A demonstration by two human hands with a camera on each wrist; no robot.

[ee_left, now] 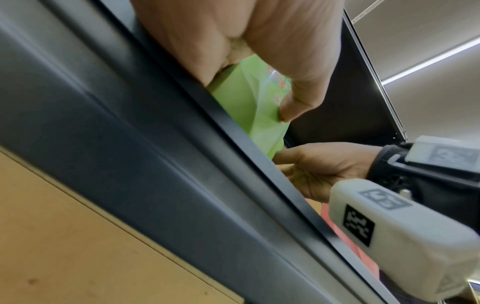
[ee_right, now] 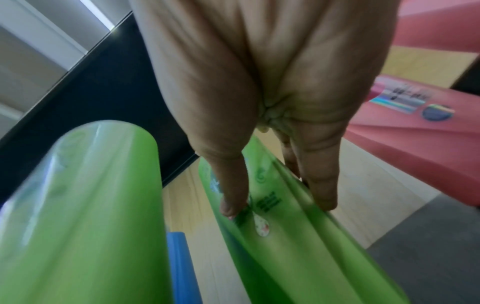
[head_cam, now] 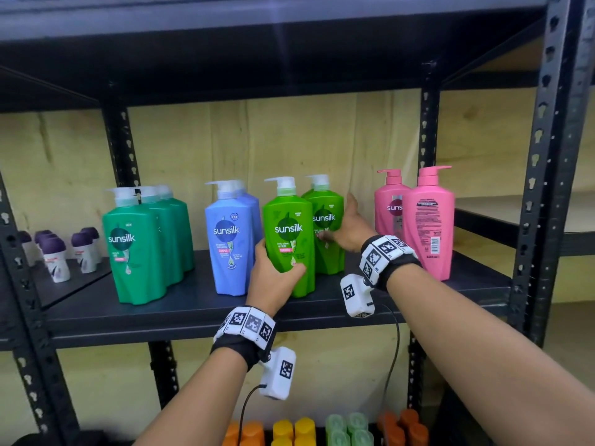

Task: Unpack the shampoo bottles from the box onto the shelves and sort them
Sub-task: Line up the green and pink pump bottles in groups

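Two light green Sunsilk pump bottles stand upright on the black shelf (head_cam: 193, 304). My left hand (head_cam: 279, 258) grips the lower body of the front light green bottle (head_cam: 288, 226), thumb on its left side; the left wrist view shows the same bottle (ee_left: 249, 98) from below. My right hand (head_cam: 339, 225) holds the rear light green bottle (head_cam: 328, 255), thumb on its front label and fingers round its right side. In the right wrist view, thumb and fingers straddle that rear bottle (ee_right: 285, 257), with the front bottle (ee_right: 85, 205) to its left.
Dark green bottles (head_cam: 138, 249) and blue bottles (head_cam: 228, 239) stand left of the light green pair, two pink bottles (head_cam: 428, 220) to the right. Small purple-capped bottles (head_cam: 58, 259) sit on the far-left shelf. Orange, yellow and green caps (head_cam: 296, 428) show on the shelf below. A steel upright (head_cam: 541, 188) bounds the right.
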